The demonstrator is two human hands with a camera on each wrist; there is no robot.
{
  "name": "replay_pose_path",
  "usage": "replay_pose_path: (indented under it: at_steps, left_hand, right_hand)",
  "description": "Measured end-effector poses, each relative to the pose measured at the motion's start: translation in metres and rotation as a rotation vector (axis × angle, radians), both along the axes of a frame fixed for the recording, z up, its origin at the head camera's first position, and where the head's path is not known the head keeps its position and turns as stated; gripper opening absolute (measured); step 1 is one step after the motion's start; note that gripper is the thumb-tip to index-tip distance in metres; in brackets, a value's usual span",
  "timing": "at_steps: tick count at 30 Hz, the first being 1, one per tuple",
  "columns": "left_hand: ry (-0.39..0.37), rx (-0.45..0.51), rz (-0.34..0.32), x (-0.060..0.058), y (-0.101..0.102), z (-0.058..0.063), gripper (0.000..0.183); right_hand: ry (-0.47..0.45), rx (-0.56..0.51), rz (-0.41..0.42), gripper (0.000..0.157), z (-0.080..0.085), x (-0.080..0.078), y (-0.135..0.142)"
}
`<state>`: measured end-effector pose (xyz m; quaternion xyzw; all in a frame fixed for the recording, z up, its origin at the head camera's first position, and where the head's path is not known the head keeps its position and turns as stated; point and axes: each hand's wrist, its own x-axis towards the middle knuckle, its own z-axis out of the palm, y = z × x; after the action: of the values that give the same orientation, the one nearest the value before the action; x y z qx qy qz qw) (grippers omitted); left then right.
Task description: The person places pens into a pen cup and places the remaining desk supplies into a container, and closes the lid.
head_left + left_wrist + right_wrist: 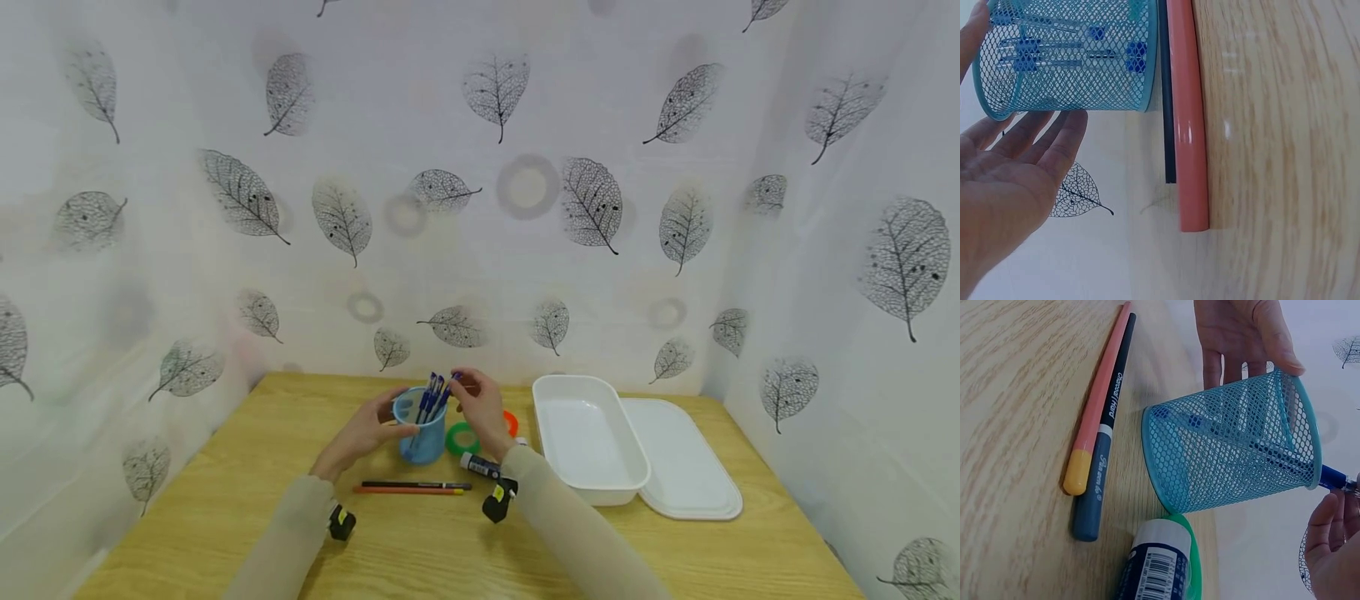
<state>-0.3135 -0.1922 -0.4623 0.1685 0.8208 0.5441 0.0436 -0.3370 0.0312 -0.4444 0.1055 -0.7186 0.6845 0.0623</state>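
Observation:
A light blue mesh pen cup (pixel 424 447) stands on the table with several blue pens (pixel 426 406) leaning inside. My left hand (pixel 366 431) holds the cup from the left, thumb in front near the rim and fingers behind. At the rim's right side, my right hand (pixel 483 410) pinches the top of a blue pen (pixel 1334 477) whose lower part is inside the cup. In front of the cup lie a black charcoal pencil (pixel 412 484) and an orange-red pencil (pixel 408 491), side by side.
Right of the cup are a green tape roll (pixel 452 437), an orange tape roll (pixel 513 423) and a glue stick (pixel 478 466), partly behind my right arm. Further right stands a white box (pixel 600 495), with its white lid (pixel 690 467) beside it. A leaf-print curtain (pixel 450 275) surrounds the table.

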Motion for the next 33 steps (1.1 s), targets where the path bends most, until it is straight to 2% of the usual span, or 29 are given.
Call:
replay_pose_path:
  at_steps: [5, 8, 12, 14, 19, 25, 33]
  left_hand:
    - [0.005, -0.003, -0.003, 0.0, 0.0, 0.002, 0.078]
    - [0.012, -0.007, -0.006, 0.0, 0.001, 0.003, 0.077]
    - [0.012, -0.01, -0.006, 0.001, 0.001, 0.005, 0.078]
    - [0.014, -0.01, -0.01, 0.001, 0.001, 0.005, 0.078]
    - [0.021, 0.002, -0.024, -0.001, 0.0, 0.006, 0.077]
    - [0.02, 0.003, -0.021, -0.003, -0.001, 0.006, 0.076]
    - [0.01, 0.011, -0.021, 0.0, 0.0, 0.003, 0.076]
  right_hand:
    - [-0.033, 0.054, 0.012, 0.025, 0.004, 0.002, -0.001]
    - [-0.035, 0.081, 0.031, 0.027, 0.014, 0.011, -0.001]
    - [-0.036, 0.091, 0.041, 0.025, 0.011, 0.009, -0.001]
    - [-0.048, 0.095, 0.037, 0.024, 0.003, 0.0, -0.002]
    - [-0.081, 0.132, 0.035, 0.024, 0.007, -0.002, 0.0]
    - [-0.077, 0.155, 0.025, 0.023, 0.009, -0.002, 0.001]
    - [-0.068, 0.16, 0.057, 0.022, 0.006, -0.001, 0.003]
